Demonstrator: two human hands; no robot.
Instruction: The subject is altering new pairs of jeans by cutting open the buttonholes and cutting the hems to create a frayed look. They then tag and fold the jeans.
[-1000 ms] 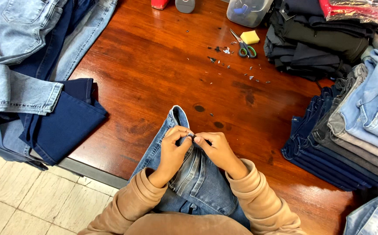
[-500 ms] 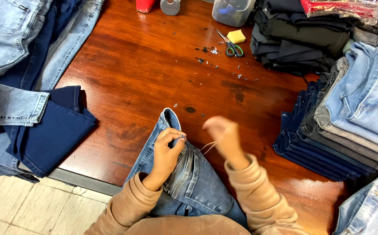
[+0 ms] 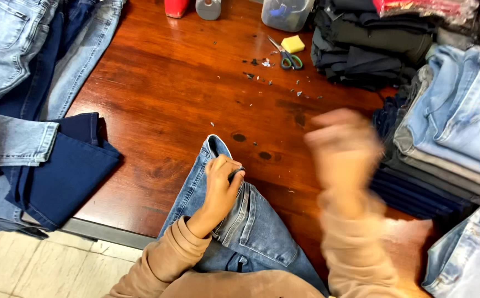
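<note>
Pinching waistband of faded blue denim jeans (image 3: pixel 251 232): left hand (image 3: pixel 222 190), fingers closed. Right hand (image 3: pixel 344 144) raised, blurred, grip indiscernible. Stitching step; steady hold needed.

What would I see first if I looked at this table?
First, the person's left hand pinching the waistband of blue jeans at the near edge of the wooden table, with the right hand a raised blur beside it. Then the folded jeans stacks on the right, and green-handled scissors by a yellow block at the far side.
</note>
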